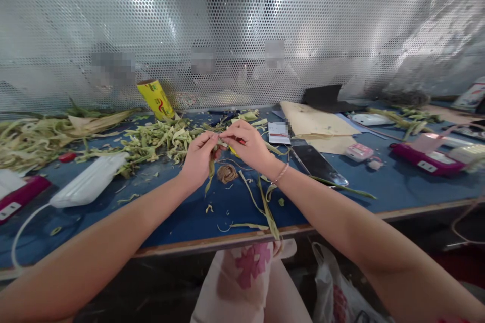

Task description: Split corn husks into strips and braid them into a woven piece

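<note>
My left hand (199, 156) and my right hand (248, 144) meet above the blue table, their fingertips pinched close together. Between them is a small piece of pale green leaf strip (209, 177), like dried husk, whose end hangs below my left hand. My fingers hide most of it. Just under the hands lies a small coil of brown twine (227, 173). Something yellow and red shows partly behind my right fingers, too covered to name. A heap of knotted or curled green strips (161, 139) lies left of my left hand.
Long loose husk leaves (34, 144) lie at the far left, near a white power bank (89, 179) with a cable. A yellow tube (156, 100) leans behind the heap. At right are a phone (318, 164), brown paper (318, 121) and a magenta power strip (426, 159). A perforated metal screen (235, 15) stands behind.
</note>
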`<state>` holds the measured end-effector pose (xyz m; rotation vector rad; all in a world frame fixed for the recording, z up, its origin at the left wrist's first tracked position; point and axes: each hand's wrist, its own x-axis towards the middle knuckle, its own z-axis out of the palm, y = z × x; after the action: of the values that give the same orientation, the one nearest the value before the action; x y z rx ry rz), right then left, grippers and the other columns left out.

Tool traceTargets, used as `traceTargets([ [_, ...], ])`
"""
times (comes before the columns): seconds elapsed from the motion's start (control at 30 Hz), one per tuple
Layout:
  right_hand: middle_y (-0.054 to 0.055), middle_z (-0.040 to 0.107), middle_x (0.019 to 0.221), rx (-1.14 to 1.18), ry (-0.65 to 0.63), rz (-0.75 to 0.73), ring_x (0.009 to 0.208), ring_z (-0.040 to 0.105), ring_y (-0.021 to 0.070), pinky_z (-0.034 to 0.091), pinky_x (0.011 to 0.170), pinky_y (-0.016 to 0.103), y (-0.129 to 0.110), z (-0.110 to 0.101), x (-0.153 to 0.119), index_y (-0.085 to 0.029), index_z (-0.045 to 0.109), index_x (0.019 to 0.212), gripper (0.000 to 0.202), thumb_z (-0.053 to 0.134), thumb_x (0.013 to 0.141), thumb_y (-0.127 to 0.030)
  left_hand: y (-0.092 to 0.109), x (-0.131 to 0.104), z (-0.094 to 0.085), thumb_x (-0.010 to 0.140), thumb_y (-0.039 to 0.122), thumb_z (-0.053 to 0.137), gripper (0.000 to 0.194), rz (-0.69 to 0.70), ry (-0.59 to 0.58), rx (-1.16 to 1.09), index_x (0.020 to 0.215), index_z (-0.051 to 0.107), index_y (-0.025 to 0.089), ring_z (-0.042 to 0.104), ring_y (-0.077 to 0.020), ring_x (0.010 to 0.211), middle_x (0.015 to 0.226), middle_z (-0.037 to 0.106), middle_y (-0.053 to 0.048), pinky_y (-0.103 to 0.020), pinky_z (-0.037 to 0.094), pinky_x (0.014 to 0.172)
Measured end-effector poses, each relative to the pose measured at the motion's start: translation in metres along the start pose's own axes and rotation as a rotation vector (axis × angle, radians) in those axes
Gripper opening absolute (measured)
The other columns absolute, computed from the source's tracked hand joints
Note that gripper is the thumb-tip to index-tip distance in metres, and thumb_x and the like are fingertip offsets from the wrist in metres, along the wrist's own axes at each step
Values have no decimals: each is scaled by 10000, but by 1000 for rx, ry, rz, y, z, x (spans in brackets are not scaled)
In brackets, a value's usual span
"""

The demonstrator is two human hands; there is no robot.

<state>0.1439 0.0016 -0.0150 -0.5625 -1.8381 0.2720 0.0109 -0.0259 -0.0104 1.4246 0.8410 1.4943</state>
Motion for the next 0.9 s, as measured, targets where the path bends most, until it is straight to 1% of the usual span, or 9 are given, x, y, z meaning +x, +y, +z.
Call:
traceTargets([
  [0.1, 36, 540, 802, -12, -27, -13, 693, 494, 106, 425, 583, 246, 0, 0, -1, -181, 643, 796, 138, 505, 796, -167, -3, 2, -2, 753, 251, 522, 174, 10, 40, 39, 601, 511, 168, 411, -79, 478, 553, 488, 18, -217, 296, 445],
  [0.27, 40, 548, 796, -57, -38, -20, 689, 494, 110, 417, 575, 244, -2, 1, -2, -168, 627, 790, 142, 487, 792, -147, -10, 5, -6, 791, 253, 471, 178, 81, 66, 185, 630, 482, 178, 401, -77, 465, 540, 456, 32, -217, 301, 446],
  [0.43, 33, 535, 761, -89, -41, -35, 643, 476, 101, 401, 559, 237, -4, 0, -3, -154, 590, 756, 107, 487, 782, -154, -2, 1, -4, 816, 212, 413, 146, 94, 61, 366, 673, 433, 191, 392, -83, 460, 508, 415, 48, -219, 309, 459],
  [0.57, 23, 509, 733, -68, -61, -5, 629, 464, 96, 395, 564, 233, -9, -1, -3, -155, 556, 715, 89, 481, 761, -144, -1, 0, -5, 838, 232, 386, 145, 137, 61, 476, 697, 404, 201, 381, -87, 469, 527, 387, 52, -223, 318, 467],
  [0.63, 12, 502, 709, -14, -81, 56, 614, 454, 92, 391, 564, 231, -11, -1, -2, -159, 540, 690, 70, 493, 740, -147, -3, 0, -7, 847, 254, 377, 145, 190, 55, 501, 711, 391, 206, 393, -91, 490, 566, 390, 46, -231, 334, 482],
  [0.7, -6, 496, 662, 83, -96, 168, 583, 440, 85, 384, 558, 230, -12, 0, 0, -162, 524, 666, 64, 508, 727, -171, -5, 0, -11, 860, 278, 355, 149, 262, 23, 537, 731, 384, 209, 415, -95, 520, 604, 394, 39, -242, 356, 512],
  [0.8, -32, 466, 586, 300, -85, 390, 539, 428, 78, 381, 544, 228, -10, 1, 3, -164, 508, 660, 107, 496, 741, -234, -7, -1, -15, 875, 297, 325, 157, 370, -76, 621, 759, 383, 210, 459, -105, 586, 658, 427, 23, -261, 385, 574],
  [0.9, -30, 482, 604, 509, -100, 544, 549, 442, 76, 392, 543, 222, -6, 2, 4, -167, 521, 684, 148, 494, 749, -297, -7, -3, -16, 884, 319, 300, 190, 399, -187, 632, 754, 381, 208, 464, -111, 604, 691, 457, 7, -270, 390, 584],
])
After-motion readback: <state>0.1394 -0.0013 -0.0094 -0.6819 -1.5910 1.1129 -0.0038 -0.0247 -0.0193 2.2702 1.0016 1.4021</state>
